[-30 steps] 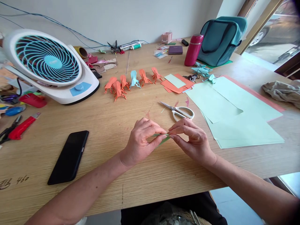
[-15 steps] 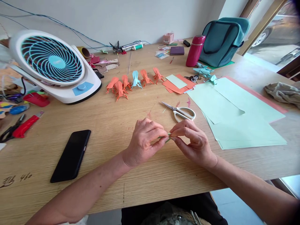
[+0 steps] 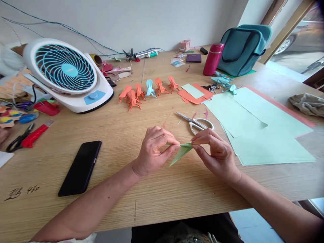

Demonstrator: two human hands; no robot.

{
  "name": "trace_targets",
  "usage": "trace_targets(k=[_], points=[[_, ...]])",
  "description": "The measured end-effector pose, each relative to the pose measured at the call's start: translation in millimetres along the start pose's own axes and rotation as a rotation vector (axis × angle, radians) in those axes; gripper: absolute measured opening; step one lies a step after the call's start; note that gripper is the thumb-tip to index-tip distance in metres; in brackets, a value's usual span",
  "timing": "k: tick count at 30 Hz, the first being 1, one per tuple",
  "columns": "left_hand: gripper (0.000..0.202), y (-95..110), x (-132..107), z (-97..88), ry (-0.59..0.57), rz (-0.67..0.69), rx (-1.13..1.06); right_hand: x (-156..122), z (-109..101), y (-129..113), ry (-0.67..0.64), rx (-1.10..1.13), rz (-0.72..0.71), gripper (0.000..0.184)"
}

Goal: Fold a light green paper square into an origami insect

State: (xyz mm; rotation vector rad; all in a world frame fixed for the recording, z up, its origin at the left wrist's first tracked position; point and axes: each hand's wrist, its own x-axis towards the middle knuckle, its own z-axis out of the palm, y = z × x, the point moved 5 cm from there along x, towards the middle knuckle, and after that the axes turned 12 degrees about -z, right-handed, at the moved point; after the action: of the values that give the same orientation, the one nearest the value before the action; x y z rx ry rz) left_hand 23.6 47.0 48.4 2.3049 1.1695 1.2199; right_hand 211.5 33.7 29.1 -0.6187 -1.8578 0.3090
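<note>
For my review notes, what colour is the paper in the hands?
The folded paper is light green, best seen in the head view.

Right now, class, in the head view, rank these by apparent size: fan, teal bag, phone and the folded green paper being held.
Largest to smallest:
1. Fan
2. Teal bag
3. Phone
4. Folded green paper, partly covered by the left hand and right hand

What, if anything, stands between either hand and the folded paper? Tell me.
Nothing visible: the left hand and right hand both pinch the folded paper directly. The scissors lie beyond the right hand, not in between.
</note>
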Motion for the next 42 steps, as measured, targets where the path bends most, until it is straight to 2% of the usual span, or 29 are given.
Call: trace_targets(k=[5,12,19,26,31,35,38,39,42], points=[[0.015,-2,1,-0.5,0.003,-0.028,0.000,0,-1,0,-0.001,0.033,-0.001,0.018],[0.010,-6,2,-4.0,0.034,-0.019,-0.071,-2,-4,3,0.019,0.027,0.020,0.017],[0.010,-6,3,-6.9,0.042,0.062,-0.016,-2,-4,6,0.024,0.020,0.039,0.016],[0.003,-5,4,-7.2,0.024,0.130,0.074,-2,-9,9,0.056,-0.036,0.039,0.014],[0.007,-7,3,-2.4,-0.072,0.132,0.181,-1,-13,10,0.087,-0.071,0.031,0.014],[0.014,-8,0,7.2,-0.177,0.096,0.201,0,-15,10,0.097,-0.080,0.028,0.014],[0.019,-11,-3,13.5,-0.183,0.028,0.126,-1,-16,12,0.111,-0.070,0.051,0.011],[0.020,-13,-3,14.5,-0.165,-0.021,0.072,-2,-18,14,0.135,-0.070,0.070,0.015],[0.023,-24,-2,15.5,-0.099,-0.241,-0.132,-5,-25,23,0.237,-0.059,0.199,0.039]])
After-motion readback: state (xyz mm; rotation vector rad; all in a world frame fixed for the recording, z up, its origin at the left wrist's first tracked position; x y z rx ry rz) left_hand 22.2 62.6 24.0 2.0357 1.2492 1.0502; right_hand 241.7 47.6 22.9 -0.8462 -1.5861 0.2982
